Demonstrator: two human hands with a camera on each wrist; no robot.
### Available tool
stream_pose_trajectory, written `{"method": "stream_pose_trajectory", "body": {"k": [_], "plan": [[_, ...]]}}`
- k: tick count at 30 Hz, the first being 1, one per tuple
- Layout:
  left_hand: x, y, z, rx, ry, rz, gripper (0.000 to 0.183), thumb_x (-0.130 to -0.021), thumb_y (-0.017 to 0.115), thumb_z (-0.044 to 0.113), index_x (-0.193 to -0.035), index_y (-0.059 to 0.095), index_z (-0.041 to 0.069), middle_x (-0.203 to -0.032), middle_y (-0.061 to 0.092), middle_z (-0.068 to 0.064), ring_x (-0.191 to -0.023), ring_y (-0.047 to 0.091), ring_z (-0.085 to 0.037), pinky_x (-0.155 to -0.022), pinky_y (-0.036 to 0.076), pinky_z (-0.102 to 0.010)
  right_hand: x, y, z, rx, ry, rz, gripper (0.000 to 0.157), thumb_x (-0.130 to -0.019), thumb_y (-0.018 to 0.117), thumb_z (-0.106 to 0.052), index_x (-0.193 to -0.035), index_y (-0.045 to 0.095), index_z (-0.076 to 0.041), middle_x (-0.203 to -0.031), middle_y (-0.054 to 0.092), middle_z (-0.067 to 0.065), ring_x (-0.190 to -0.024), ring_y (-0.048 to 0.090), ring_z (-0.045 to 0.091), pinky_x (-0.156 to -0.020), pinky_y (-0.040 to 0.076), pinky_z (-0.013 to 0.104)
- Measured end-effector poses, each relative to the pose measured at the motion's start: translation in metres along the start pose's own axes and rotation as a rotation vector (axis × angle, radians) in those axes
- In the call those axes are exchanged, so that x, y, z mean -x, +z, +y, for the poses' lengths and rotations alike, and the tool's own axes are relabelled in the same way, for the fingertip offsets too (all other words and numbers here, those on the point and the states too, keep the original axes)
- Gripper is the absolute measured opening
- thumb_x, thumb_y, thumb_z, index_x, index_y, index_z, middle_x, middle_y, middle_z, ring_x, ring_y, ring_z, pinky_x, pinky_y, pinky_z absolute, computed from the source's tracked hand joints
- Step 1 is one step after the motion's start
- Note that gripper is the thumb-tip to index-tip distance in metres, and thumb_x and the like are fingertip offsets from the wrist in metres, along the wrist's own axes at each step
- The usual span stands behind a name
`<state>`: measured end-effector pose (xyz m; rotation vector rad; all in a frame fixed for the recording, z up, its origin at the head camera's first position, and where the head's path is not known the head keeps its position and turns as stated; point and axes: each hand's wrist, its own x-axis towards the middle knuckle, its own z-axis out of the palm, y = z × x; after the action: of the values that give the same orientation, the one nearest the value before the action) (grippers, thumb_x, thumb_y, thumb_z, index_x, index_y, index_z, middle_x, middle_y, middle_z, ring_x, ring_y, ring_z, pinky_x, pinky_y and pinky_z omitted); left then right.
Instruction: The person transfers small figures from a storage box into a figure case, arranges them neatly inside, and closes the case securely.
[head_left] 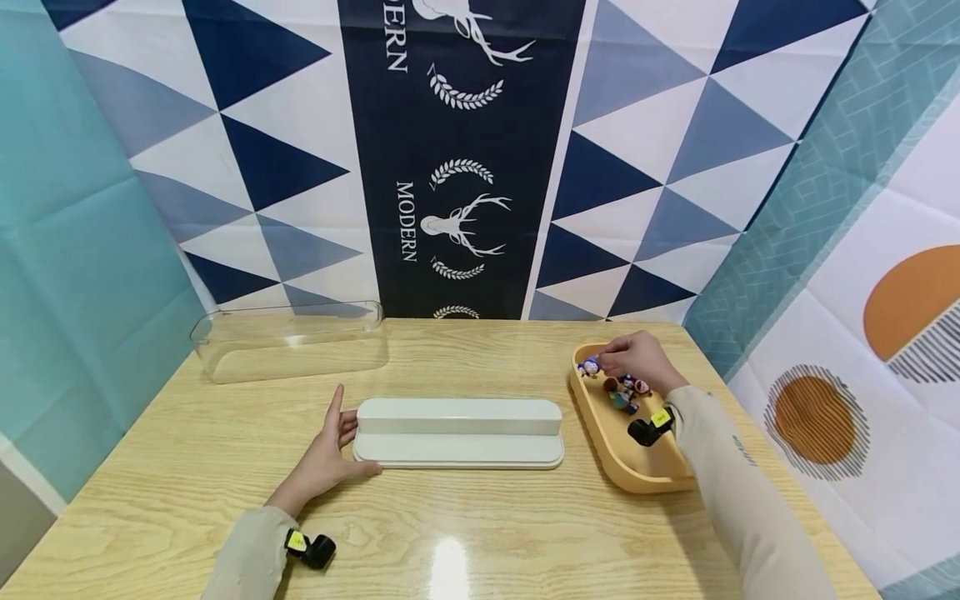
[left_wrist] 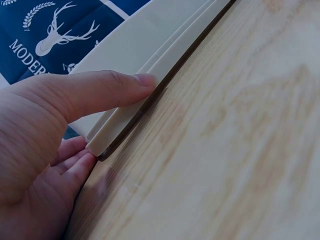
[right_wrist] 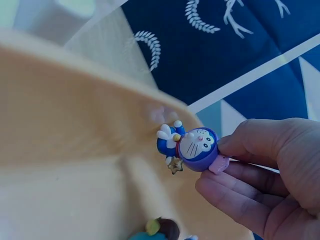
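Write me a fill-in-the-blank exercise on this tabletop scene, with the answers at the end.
1. In the head view, the left hand touches the white stand at its ____ end.
2. The right hand pinches a figurine with a small gold ____.
3. The tray lies to the ____ of the stand.
4. Capital letters on the dark backdrop panel spell ____.

Missing words: left; star; right; MODERN.
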<state>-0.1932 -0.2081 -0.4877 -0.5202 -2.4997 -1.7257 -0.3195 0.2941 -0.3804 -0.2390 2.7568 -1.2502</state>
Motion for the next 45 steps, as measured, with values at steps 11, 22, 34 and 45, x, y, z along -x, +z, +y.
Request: {"method": "stream_pose_trajectory", "body": {"k": [11, 22, 34, 45], "plan": [[-0.003, 0.0, -0.001, 0.016, -0.071, -0.009, 0.135, -0.072, 0.09, 0.003, -0.156, -0.016, 0.003, -0.14, 0.043, -0.031, -0.131, 0.044, -0.047, -0.109, 0.036, -0.05, 0.005, -0.005, -0.019, -0.027, -0.051, 0.091, 0.03, -0.097, 0.066, -0.013, -0.115, 0.068, 0.011, -0.106, 0.071, 0.022, -0.081, 0.07, 0.013, -0.074, 0.06, 0.027], [-0.003, 0.001, -0.002, 0.028, -0.074, -0.01, 0.137, -0.071, 0.09, 0.004, -0.156, -0.017, 0.003, -0.14, 0.043, -0.032, -0.13, 0.044, -0.048, -0.109, 0.036, -0.052, 0.008, 0.009, -0.041, -0.094, -0.148, 0.081, 0.023, -0.098, 0.063, -0.008, -0.11, 0.068, 0.01, -0.1, 0.071, 0.018, -0.08, 0.067, 0.009, -0.072, 0.059, 0.022], [-0.003, 0.0, -0.002, 0.034, -0.072, -0.012, 0.136, -0.071, 0.09, 0.003, -0.156, -0.017, 0.003, -0.14, 0.043, -0.031, -0.13, 0.044, -0.047, -0.109, 0.036, -0.051, 0.012, 0.038, -0.064, -0.169, -0.159, -0.002, 0.022, -0.097, 0.064, -0.005, -0.108, 0.067, 0.013, -0.094, 0.071, 0.014, -0.077, 0.067, 0.01, -0.074, 0.061, 0.032], [-0.004, -0.002, 0.0, 0.061, -0.072, -0.013, 0.135, -0.072, 0.089, -0.001, -0.156, -0.017, 0.003, -0.14, 0.042, -0.032, -0.13, 0.044, -0.048, -0.11, 0.035, -0.052, 0.013, 0.061, -0.078, -0.206, -0.19, -0.087, 0.02, -0.095, 0.066, -0.003, -0.107, 0.068, 0.013, -0.094, 0.071, 0.015, -0.08, 0.068, 0.014, -0.076, 0.061, 0.032]]}}
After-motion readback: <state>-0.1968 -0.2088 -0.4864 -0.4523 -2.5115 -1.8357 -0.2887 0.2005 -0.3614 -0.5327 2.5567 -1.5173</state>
